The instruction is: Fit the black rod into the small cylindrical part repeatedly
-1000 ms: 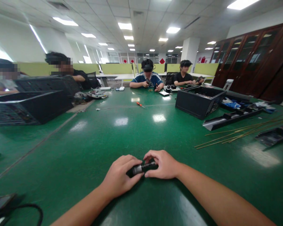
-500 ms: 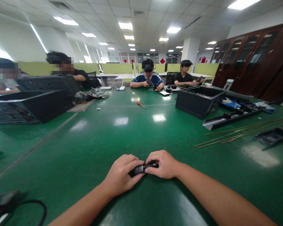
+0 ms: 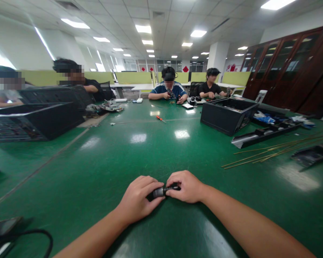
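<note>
A small black tool (image 3: 158,192) with a thick rounded body and a narrow ribbed front end, which looks like an electric screwdriver, lies low over the green table between my hands. My left hand (image 3: 141,197) is closed round its thick body, thumb along the near side. At the narrow end, my right hand (image 3: 186,187) pinches the shaft between thumb and fingers. My fingers and palms hide part of the tool, and I cannot make out its tip fully.
Black computer cases (image 3: 228,116) stand at right and left. Thin brass-coloured rods (image 3: 258,154) and a metal channel (image 3: 266,134) lie at right. A red screwdriver (image 3: 159,118) lies farther off. A black cable (image 3: 40,232) curls at lower left. Several people sit round the table.
My hands keep their grip on the tool and have barely moved. Across the table at right, a co-worker's hand and the tool in it have shifted.
</note>
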Demonstrator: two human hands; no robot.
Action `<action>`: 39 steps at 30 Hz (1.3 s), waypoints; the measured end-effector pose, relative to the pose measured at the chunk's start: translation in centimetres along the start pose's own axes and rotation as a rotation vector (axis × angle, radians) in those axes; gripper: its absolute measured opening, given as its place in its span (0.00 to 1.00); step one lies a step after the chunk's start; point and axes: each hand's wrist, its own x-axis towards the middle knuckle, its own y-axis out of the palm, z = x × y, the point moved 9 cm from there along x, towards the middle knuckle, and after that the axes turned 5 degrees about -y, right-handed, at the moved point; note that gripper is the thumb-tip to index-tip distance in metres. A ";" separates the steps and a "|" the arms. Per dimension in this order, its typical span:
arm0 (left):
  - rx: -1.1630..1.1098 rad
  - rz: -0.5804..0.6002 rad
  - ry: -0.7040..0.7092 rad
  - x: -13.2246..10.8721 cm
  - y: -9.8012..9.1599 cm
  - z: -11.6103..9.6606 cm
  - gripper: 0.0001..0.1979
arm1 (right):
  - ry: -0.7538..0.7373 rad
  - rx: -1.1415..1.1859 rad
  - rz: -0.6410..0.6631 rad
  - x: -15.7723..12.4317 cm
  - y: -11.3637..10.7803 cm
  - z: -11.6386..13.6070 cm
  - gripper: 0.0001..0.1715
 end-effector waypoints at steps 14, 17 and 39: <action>-0.010 -0.016 0.011 -0.1 0.0 0.1 0.13 | 0.003 -0.027 -0.002 0.0 0.0 -0.1 0.07; -0.018 -0.031 0.019 -0.2 0.0 0.2 0.14 | 0.000 -0.039 -0.006 0.0 -0.1 -0.1 0.07; -0.007 -0.046 0.023 -0.1 -0.4 0.2 0.13 | 0.011 -0.045 -0.030 -0.2 -0.3 -0.4 0.05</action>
